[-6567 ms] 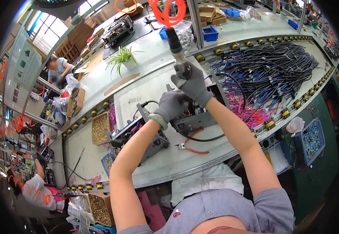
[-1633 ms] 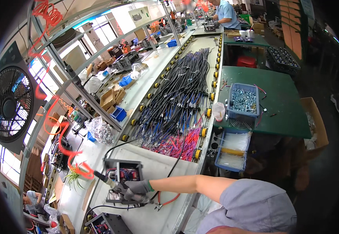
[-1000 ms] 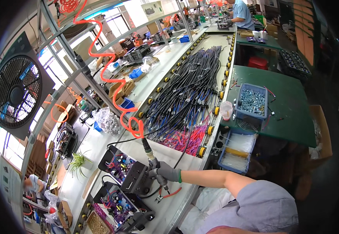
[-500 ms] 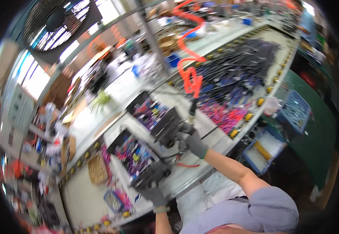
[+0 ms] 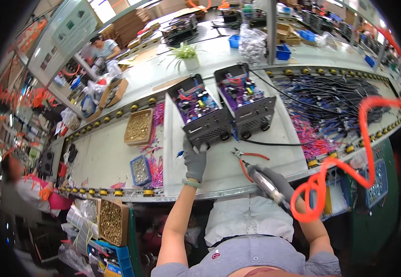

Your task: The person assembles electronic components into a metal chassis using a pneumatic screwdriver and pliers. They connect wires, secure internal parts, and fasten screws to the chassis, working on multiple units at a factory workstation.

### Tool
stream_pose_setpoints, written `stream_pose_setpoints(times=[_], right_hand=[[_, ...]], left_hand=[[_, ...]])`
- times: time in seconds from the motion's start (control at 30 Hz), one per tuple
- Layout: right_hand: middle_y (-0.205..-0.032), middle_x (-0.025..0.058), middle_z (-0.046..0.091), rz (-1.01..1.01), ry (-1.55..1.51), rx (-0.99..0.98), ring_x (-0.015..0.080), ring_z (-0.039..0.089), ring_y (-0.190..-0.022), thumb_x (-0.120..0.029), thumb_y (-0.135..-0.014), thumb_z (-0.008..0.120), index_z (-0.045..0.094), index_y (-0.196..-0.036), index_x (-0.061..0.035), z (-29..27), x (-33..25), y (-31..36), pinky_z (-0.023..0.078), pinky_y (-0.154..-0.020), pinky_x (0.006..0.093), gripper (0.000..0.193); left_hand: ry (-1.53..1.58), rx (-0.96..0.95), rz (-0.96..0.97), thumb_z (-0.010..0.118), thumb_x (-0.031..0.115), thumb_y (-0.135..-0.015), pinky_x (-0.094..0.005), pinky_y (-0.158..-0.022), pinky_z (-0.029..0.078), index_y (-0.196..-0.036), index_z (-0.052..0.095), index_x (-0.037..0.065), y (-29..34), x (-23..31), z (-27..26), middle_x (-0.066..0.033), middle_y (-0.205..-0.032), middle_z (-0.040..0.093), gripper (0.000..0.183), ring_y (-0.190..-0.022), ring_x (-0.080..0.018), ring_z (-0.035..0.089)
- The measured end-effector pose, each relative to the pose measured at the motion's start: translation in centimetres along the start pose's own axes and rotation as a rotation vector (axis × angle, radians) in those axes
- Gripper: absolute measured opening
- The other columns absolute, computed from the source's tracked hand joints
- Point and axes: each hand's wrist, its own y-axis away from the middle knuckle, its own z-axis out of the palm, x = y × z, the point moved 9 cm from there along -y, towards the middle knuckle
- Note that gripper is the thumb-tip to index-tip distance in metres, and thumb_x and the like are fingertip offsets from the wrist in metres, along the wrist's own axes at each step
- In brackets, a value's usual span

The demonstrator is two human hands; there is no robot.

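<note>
Two black metal cases with circuit boards and wires inside stand side by side in front of me. My left hand point(image 5: 194, 161), in a grey glove, has its fingers closed about the lower front corner of the left case point(image 5: 205, 128). The right case point(image 5: 255, 113) has a black cable running from it. Nearer the front edge my gloved right hand point(image 5: 279, 183) grips an air screwdriver point(image 5: 264, 181), its tip pointing up and left and its orange coiled hose point(image 5: 322, 173) at the rear. Cutting pliers point(image 5: 243, 159) with orange handles lie just beyond that tip.
Black and blue cables with pink ends point(image 5: 320, 111) pile up at the right. At the left are a box of brass-coloured screws point(image 5: 138, 127), a blue tray of small metal parts point(image 5: 140, 170) and pink wires point(image 5: 157, 171). A potted plant point(image 5: 185, 56) stands behind; another person point(image 5: 104, 48) sits beyond.
The view has swung and levelled. My right hand has drawn the screwdriver back from the right case toward the front edge. My left hand stays at the left case.
</note>
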Motion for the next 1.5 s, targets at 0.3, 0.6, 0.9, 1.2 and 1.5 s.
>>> stream_pose_setpoints(times=[0.3,0.6,0.9,1.2,1.5], right_hand=[[-0.113,0.0193,0.058,0.100,-0.473,-0.653,0.0309,0.064,-0.097,-0.020,-0.072,0.080,0.013,-0.156,-0.0144,2.5,1.2,4.2,0.053,-0.082,0.0378,0.108],[-0.082,0.0086,0.062,0.380,-0.468,-0.132,0.0135,0.060,-0.060,-0.042,-0.084,0.066,0.048,-0.130,-0.0073,0.9,7.5,-2.7,0.049,-0.048,0.0238,0.060],[-0.085,0.0082,0.066,0.255,-0.507,-0.068,0.0140,0.062,-0.065,-0.044,-0.089,0.060,0.059,-0.112,-0.0007,1.2,4.5,-2.5,0.051,-0.056,0.0249,0.049],[-0.080,0.0064,0.058,0.246,-0.509,0.051,0.0117,0.057,-0.062,-0.033,-0.085,0.064,0.046,-0.129,-0.0024,1.5,5.2,1.9,0.047,-0.054,0.0258,0.057],[-0.081,0.0060,0.059,0.284,-0.569,-0.006,0.0121,0.057,-0.062,-0.042,-0.085,0.066,0.049,-0.124,-0.0022,5.5,3.5,-2.9,0.047,-0.054,0.0266,0.059]], left_hand=[[-0.312,-0.026,-0.158,0.064,0.009,-0.082,-0.0346,-0.075,0.053,-0.103,0.068,0.007,6.5,-1.6,-16.5,-0.0106,-0.099,0.068,0.022,-0.081,-0.0245,0.067],[-0.879,0.253,-0.337,0.067,0.021,-0.082,-0.0400,-0.082,0.053,-0.092,0.073,0.011,4.1,-5.1,-39.0,-0.0132,-0.095,0.070,0.015,-0.089,-0.0313,0.066],[-1.260,-0.334,-0.278,0.061,0.029,-0.081,-0.0471,-0.076,0.053,-0.093,0.073,0.017,-4.3,-18.3,-22.3,-0.0130,-0.094,0.071,0.021,-0.091,-0.0331,0.068],[-1.256,-0.340,-0.297,0.064,0.026,-0.080,-0.0446,-0.076,0.052,-0.088,0.073,0.010,-4.7,-19.4,-24.2,-0.0175,-0.092,0.070,0.020,-0.089,-0.0380,0.066],[-0.858,-0.112,-0.414,0.068,0.019,-0.078,-0.0395,-0.067,0.052,-0.087,0.072,-0.001,-5.5,-23.8,-27.7,-0.0170,-0.074,0.070,0.023,-0.070,-0.0268,0.069]])
